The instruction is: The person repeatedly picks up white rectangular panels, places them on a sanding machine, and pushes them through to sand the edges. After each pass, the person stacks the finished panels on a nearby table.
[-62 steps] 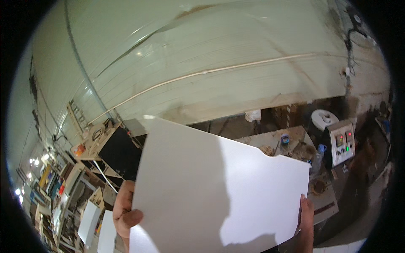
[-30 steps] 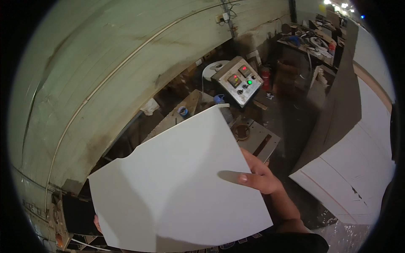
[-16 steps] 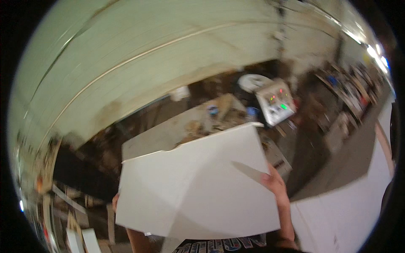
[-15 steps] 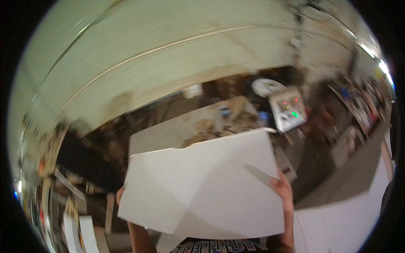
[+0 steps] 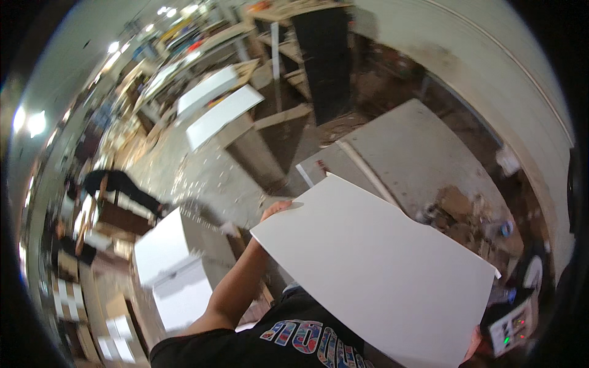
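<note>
You are working in mostly dim light, with lamps (image 5: 37,123) flaring white at the far left. Your white panel (image 5: 380,270) is catching soft, fairly even light, while your black shirt (image 5: 215,351) is showing as a dark mass. Blur is softening the control box (image 5: 518,322), its green light (image 5: 507,341) glowing. The lens is bending the wall pipe (image 5: 518,64), and black is rounding off the corners

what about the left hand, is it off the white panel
No, the left hand grips the white panel at its upper-left edge, with the right hand partly visible at the opposite edge.
</note>
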A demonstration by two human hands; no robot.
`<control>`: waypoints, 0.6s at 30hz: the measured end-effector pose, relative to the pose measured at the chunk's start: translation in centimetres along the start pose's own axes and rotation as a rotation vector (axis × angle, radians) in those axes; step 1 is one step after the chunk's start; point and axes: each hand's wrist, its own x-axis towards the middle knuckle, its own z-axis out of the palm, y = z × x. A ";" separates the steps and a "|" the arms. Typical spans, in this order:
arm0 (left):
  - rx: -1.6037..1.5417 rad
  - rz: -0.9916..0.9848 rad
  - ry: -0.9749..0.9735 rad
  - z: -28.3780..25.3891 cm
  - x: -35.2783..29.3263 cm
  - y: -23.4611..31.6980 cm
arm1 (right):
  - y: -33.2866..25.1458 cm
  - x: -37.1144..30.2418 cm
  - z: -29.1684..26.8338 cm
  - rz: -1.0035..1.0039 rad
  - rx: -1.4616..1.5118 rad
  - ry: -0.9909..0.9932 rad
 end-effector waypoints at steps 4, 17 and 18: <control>-0.341 0.020 0.123 -6.7 -4.0 -2.7 | -0.1 1.7 4.2 -0.014 -0.022 -0.162; -0.711 0.245 0.000 -26.1 -10.4 -1.4 | 1.1 -5.1 26.6 -0.029 -0.082 -0.626; -0.713 0.266 0.060 -27.8 -11.0 -1.2 | 1.2 -6.1 28.6 -0.027 -0.088 -0.663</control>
